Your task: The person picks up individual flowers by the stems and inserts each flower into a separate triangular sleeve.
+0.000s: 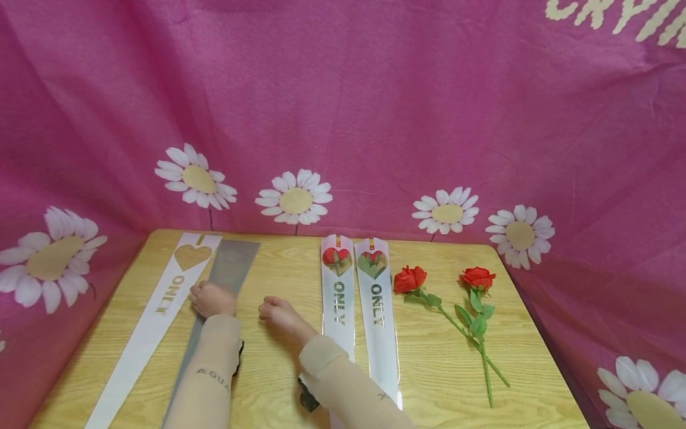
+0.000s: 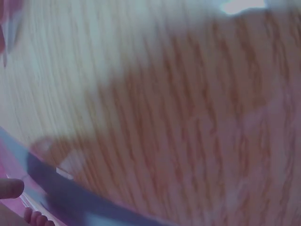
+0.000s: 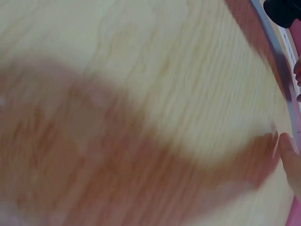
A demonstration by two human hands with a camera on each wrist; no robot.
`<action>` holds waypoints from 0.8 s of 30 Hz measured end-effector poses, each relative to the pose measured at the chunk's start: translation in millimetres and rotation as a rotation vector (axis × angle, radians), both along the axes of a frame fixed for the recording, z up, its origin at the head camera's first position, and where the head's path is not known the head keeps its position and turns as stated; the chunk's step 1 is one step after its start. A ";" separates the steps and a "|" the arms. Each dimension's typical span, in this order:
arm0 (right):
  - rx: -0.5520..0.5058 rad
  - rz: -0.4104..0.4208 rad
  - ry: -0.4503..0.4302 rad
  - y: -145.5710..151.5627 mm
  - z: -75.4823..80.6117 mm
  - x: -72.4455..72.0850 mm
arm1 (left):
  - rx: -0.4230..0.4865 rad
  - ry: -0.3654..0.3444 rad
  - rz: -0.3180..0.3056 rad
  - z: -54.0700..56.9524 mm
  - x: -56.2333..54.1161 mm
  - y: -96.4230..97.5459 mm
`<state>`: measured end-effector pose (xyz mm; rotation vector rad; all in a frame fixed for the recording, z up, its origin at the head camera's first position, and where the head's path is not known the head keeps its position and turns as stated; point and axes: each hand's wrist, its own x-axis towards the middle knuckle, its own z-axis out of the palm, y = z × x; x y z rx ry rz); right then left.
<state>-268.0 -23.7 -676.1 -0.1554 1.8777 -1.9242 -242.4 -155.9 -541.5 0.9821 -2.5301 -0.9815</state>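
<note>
In the head view my left hand (image 1: 213, 299) is over a grey tapered flower sleeve (image 1: 233, 265), its fingers loosely curled. The left wrist view has the thumb (image 2: 10, 188) apart from the bent fingers (image 2: 36, 218), with nothing seen between them. Beside the grey sleeve, on its left, lies a white sleeve (image 1: 142, 333) with a heart window and the word ONLY. My right hand (image 1: 286, 319) is over bare wood between the grey sleeve and the filled ones, fingers loosely bent. Its thumb (image 3: 291, 165) shows at the edge of the right wrist view; nothing held is visible.
Right of the right hand lie two white sleeves, one (image 1: 345, 339) and another (image 1: 379, 351), each with a red rose inside. Farther right, two loose red roses, one (image 1: 410, 279) and another (image 1: 478, 278), have crossing stems on the wooden table (image 1: 455, 381). A pink daisy cloth (image 1: 348, 119) hangs behind.
</note>
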 end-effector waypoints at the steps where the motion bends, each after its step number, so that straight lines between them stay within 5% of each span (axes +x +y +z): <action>1: -0.046 0.002 -0.017 -3.0 -9.2 -2.3 | 0.014 -0.019 0.002 0.7 0.4 -1.6; 4: -0.107 -0.027 -0.092 -15.2 -16.9 0.9 | 0.042 -0.064 -0.001 2.5 1.6 -5.7; 11: -0.210 -0.064 -0.261 -35.4 26.5 36.4 | 0.048 -0.153 -0.026 2.6 2.8 -11.2; 14: -0.264 -0.055 -0.300 -45.2 15.0 36.0 | 0.052 -0.144 -0.022 3.0 2.5 -10.5; 16: -0.309 -0.038 -0.329 -47.0 27.0 42.5 | 0.050 -0.146 -0.021 3.4 2.5 -9.2; 20: -0.331 -0.042 -0.404 -44.3 83.4 63.7 | 0.064 -0.143 -0.010 5.4 2.9 -5.6; 24: -0.361 0.009 -0.430 -40.7 93.2 66.6 | 0.087 -0.127 0.015 6.2 2.2 -2.7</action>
